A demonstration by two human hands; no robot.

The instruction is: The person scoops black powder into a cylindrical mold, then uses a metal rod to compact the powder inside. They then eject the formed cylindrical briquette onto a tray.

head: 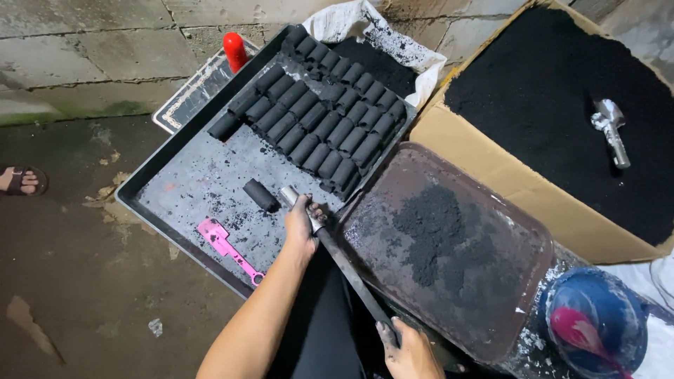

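Note:
My left hand (302,223) grips the front end of a long metal tube press (337,256), near its silver mouth. My right hand (406,347) holds the rear end of the same tool at the bottom edge. A black cylindrical briquette (261,194) lies on the dark metal tray (151,175) right in front of the tube's mouth. Rows of several more black briquettes (319,119) fill the tray's far half. Both hands are blackened with charcoal dust.
A brown tray (519,231) holds a pile of black powder (432,228) on the right. A cardboard box (491,165) of black powder holds a silver scoop (609,130). A pink tool (226,245), a red-capped object (235,49) and a blue bowl (597,323) are nearby. Someone's sandalled foot (20,180) is at left.

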